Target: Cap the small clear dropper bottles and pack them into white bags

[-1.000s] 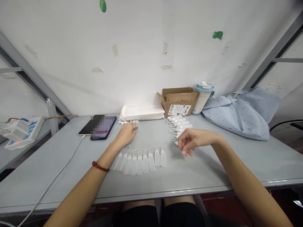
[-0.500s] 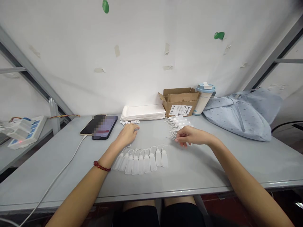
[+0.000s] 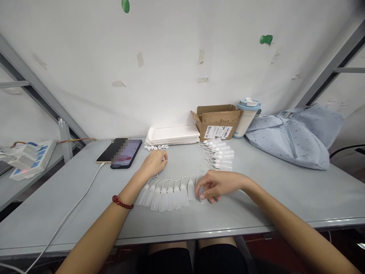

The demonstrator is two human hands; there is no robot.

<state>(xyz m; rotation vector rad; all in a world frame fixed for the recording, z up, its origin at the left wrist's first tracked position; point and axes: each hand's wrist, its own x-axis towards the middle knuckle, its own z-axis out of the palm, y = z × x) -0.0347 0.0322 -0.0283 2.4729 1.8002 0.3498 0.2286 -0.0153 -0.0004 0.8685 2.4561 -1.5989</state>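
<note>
Several small translucent squeeze bottles (image 3: 167, 196) with tethered caps lie side by side in a row on the grey table (image 3: 256, 205). My right hand (image 3: 213, 184) rests at the right end of that row, fingers curled on a small bottle (image 3: 202, 195). My left hand (image 3: 154, 161) lies further back with fingertips pinched beside a line of tiny white caps (image 3: 155, 147). A second group of small bottles (image 3: 219, 154) lies behind my right hand.
A stack of white trays (image 3: 172, 134), an open cardboard box (image 3: 218, 121) and a lidded cup (image 3: 245, 118) stand by the wall. A pale blue cloth bag (image 3: 291, 137) lies right. A phone and tablet (image 3: 119, 152) with a cable lie left, near a power strip (image 3: 25, 160).
My right hand went back to the far group of bottles, then came forward and left to the right end of the near row with a bottle. My left hand barely moved.
</note>
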